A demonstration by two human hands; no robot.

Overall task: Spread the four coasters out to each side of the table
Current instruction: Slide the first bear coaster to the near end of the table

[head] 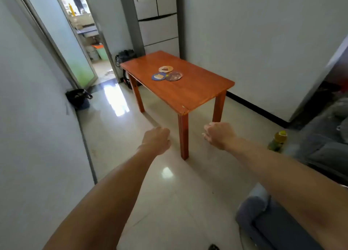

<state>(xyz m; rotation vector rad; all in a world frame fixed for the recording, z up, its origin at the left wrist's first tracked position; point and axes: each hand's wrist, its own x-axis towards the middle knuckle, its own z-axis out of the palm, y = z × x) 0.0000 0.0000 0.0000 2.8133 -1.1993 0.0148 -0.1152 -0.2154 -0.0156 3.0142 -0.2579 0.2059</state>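
Note:
An orange-brown wooden table (195, 97) stands ahead of me on the tiled floor. Near its middle lie round coasters bunched together: a cream one (165, 68) farthest, a blue one (158, 76) at the left, a brown one (174, 76) at the right overlapping its neighbours. I can make out three. My left hand (156, 139) hangs in the air short of the table's near corner, fingers curled loosely with nothing in them. My right hand (219, 133) floats beside the near leg, fingers slightly apart and empty. Both hands are well away from the coasters.
A grey fridge (160, 17) stands behind the table. A doorway (88, 33) opens at the left, with a black bag (78, 98) on the floor by the wall. A yellow-capped bottle (278, 140) and a grey sofa (323, 142) sit at the right.

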